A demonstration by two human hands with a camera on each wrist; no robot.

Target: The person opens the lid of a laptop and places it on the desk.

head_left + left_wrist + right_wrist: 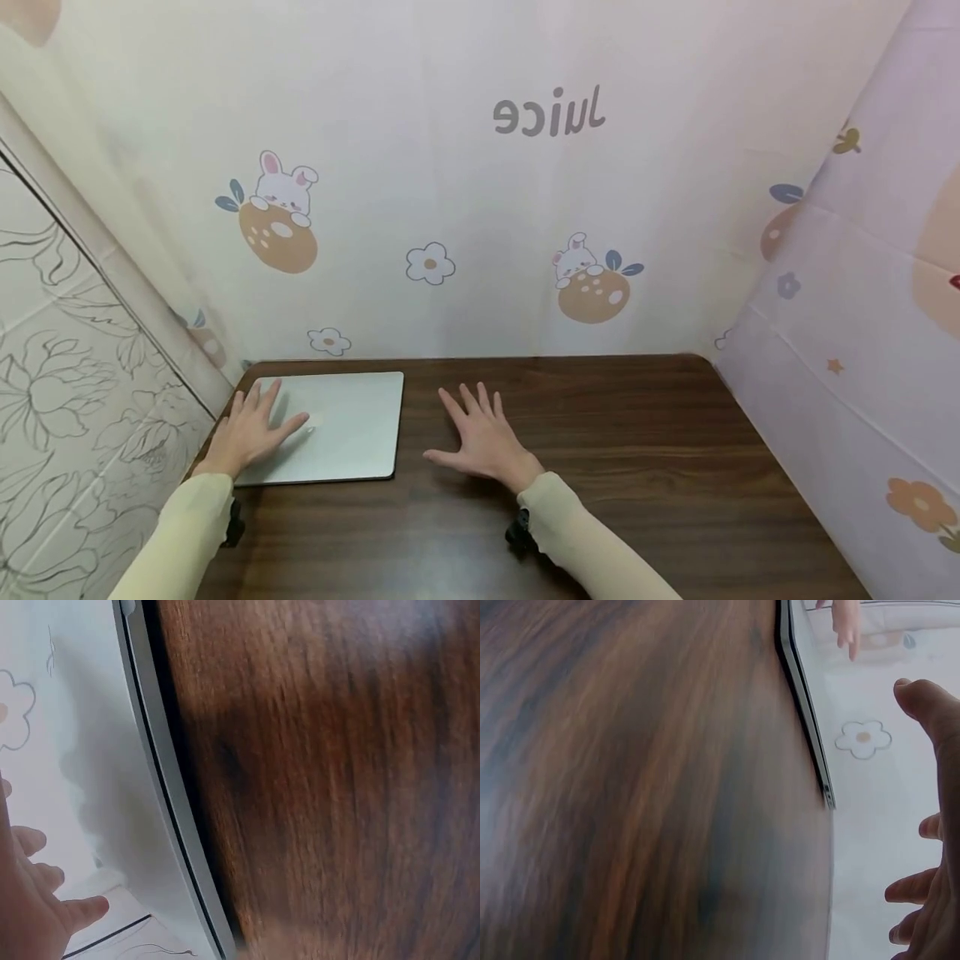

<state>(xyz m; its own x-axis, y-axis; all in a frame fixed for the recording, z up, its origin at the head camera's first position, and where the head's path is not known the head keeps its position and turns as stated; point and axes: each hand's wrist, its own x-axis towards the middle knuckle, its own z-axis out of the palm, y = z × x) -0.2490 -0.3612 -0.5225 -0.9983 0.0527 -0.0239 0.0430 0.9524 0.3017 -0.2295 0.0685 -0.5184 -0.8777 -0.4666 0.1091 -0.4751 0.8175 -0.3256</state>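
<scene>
Approach stage, by look of it: your bare left hand spread, seemingly hovering over left part of closed silver rectangular laptop; your bare right hand spread, right of laptop. Hands well apart, gripping nothing. Next move likely calls for fingers at laptop edges. Laptop lies flat on dark-brown wood-grain table. Behind laptop, white rabbit-printed cloth; left of it, white flower-drawn sheet.

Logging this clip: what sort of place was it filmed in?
Probably a small curtained-off workspace, perhaps in a home, though that can't be confirmed: bunny-print fabric hangs behind a dark wood-grain table, on which lies what looks like a closed silver laptop.
</scene>
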